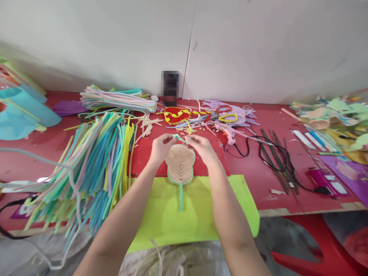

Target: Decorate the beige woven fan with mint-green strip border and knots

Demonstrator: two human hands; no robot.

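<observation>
Between my two hands is a short mint-green pipe cleaner [181, 138], bent into a small curl at its left end. My left hand [162, 147] pinches the curled end between thumb and fingertips. The other end is pinched in my right hand [200, 145]. Just below my fingers lies a leaf-shaped fan [180, 164], beige with a herringbone pattern, a mint-green edge and a mint-green handle. Its upper part rests over a red board [145, 157], its handle over a lime-green sheet [201, 214].
Bundled pipe cleaners [94, 168] cover the left side. Behind my hands lie a red-and-yellow fan-shaped piece [176, 114] and yellow-and-red-handled pliers [227, 118]. A pink glue gun [229, 134], its black cord [276, 147] and a magenta box [327, 182] are at right. A phone [170, 88] leans on the wall.
</observation>
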